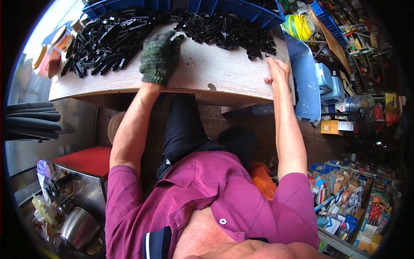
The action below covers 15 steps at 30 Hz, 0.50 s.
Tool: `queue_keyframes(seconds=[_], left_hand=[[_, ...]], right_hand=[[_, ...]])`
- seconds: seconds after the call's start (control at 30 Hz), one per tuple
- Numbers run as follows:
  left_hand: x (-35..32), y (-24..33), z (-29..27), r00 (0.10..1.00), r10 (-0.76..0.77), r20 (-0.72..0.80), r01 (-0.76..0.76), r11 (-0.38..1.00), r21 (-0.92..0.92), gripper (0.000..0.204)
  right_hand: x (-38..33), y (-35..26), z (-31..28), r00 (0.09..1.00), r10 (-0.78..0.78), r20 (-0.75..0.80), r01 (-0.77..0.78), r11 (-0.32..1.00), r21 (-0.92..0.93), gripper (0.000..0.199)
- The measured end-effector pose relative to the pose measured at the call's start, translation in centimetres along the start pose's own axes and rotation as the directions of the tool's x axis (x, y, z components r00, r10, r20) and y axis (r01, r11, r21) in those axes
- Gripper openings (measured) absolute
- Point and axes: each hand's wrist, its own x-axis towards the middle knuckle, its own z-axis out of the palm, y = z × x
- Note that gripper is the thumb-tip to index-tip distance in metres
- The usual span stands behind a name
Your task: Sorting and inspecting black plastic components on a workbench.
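My left hand [158, 59], in a dark green knitted glove, is closed over the table at the edge of the left pile. A black plastic part [178, 39] shows beside its fingers; the glove hides most of it. Bare, my right hand [278, 72] is above the table's right end, thumb and forefinger pinched together. At their tips is a small black plastic part [267, 55], its shape hard to make out. Long black plastic strips [103, 41] lie heaped on the left. Shorter black plastic pieces [228, 31] form a second heap on the right.
The pale wooden table [207, 69] has a chipped front edge. Blue bins [241, 11] line its far side; a blue plastic tub [307, 80] stands at its right. Lidded jars [46, 59] sit at the left end. Crowded shelves [345, 203] fill the right side.
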Motion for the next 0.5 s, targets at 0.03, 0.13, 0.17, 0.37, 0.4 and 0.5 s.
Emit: queue_keyframes(seconds=[0.03, 0.13, 0.17, 0.37, 0.4, 0.5], left_hand=[[-0.8, 0.6, 0.5, 0.999, -0.044, -0.031, 0.033, 0.96, -0.277, 0.021], [-3.6, 4.3, 1.8, 0.994, -0.103, 0.045, 0.11, 0.821, -0.561, 0.024], [-3.7, 6.3, 1.7, 0.997, -0.039, 0.068, 0.068, 0.862, -0.502, 0.027], [-3.6, 10.5, 4.5, 0.962, 0.084, 0.261, 0.067, 0.851, -0.521, 0.03], [-3.5, 10.3, 4.3, 0.945, 0.114, 0.306, 0.07, 0.843, -0.533, 0.029], [-3.3, 10.0, 3.9, 0.919, 0.104, 0.381, 0.159, 0.786, -0.597, 0.027]], right_hand=[[-0.2, 0.4, -0.4, 0.998, 0.033, 0.062, -0.04, 0.992, 0.121, 0.031], [-3.2, -0.2, -0.3, 0.981, 0.023, 0.194, -0.07, 0.969, 0.238, 0.024], [-4.2, 0.1, -0.4, 0.955, 0.006, 0.295, -0.102, 0.945, 0.311, 0.022], [-8.9, -0.1, 2.5, 0.771, -0.231, 0.594, -0.032, 0.917, 0.398, 0.023], [-9.4, -0.2, 2.8, 0.773, -0.222, 0.595, -0.057, 0.909, 0.413, 0.023], [-9.7, 0.0, 3.0, 0.76, -0.241, 0.604, -0.085, 0.884, 0.46, 0.027]])
